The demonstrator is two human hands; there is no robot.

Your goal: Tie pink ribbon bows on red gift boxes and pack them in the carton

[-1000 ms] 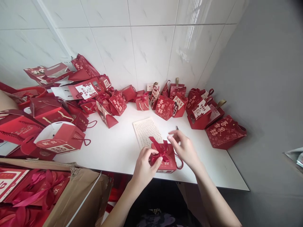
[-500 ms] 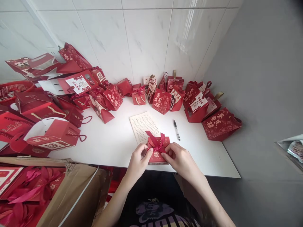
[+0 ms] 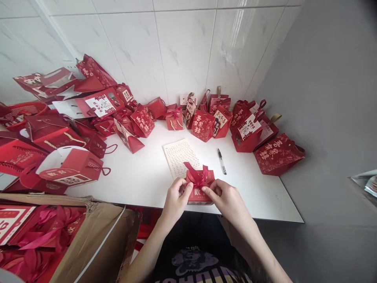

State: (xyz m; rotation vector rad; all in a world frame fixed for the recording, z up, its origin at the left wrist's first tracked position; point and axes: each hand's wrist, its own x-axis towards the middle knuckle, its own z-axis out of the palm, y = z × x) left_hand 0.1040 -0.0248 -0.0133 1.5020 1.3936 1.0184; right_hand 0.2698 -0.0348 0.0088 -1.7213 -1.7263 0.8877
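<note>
Pinched ribbon (image 3: 194, 173) with left hand (image 3: 178, 197) and right hand (image 3: 228, 197) on lower-centre box (image 3: 199, 199), with knot (image 3: 199, 182) apparently formed, ends (image 3: 205, 169) left loose.

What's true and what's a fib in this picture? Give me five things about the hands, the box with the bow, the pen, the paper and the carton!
1. The left hand and right hand are both at the box. True.
2. The pen stands upright in a cup. False: it lies on the table.
3. The paper has rows of small writing. True.
4. The ribbon on the box is green. False: it is red.
5. The carton is on the right hand's side. False: it is on the left hand's side.
</note>
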